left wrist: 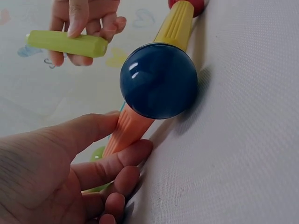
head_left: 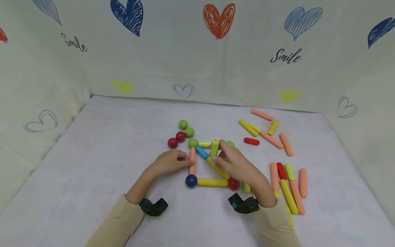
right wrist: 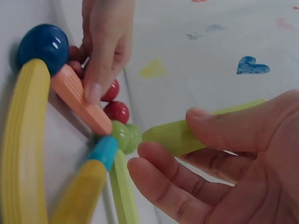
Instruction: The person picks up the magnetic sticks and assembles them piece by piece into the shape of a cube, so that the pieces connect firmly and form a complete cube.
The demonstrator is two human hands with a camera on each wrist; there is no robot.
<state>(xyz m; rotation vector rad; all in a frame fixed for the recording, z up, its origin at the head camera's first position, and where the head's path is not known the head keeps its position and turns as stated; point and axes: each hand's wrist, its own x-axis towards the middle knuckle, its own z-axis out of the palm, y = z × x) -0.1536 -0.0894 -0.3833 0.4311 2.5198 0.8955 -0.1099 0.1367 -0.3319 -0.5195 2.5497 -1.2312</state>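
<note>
My left hand (head_left: 169, 162) pinches an orange rod (head_left: 192, 169) between thumb and fingers. That rod joins a dark blue ball (head_left: 191, 180) to a green ball (head_left: 193, 142). In my right hand (head_left: 237, 164) is a loose lime-green rod (right wrist: 173, 138), held above the frame of rods and balls. A yellow rod (head_left: 213, 182) runs from the blue ball to a red ball (head_left: 234, 183). Crossing the frame diagonally are a short blue rod (head_left: 202, 152) and a yellow rod (head_left: 219, 168) end to end. Another lime rod (head_left: 203, 144) lies along the far side, partly hidden behind the held one.
Two red balls (head_left: 172, 142) and two green balls (head_left: 183, 124) sit beyond the left hand. Loose orange, yellow, red and lime rods (head_left: 271, 139) are scattered at the back right. More rods (head_left: 289, 197) lie beside the right forearm. A printed cloth (head_left: 197, 61) hangs behind the table.
</note>
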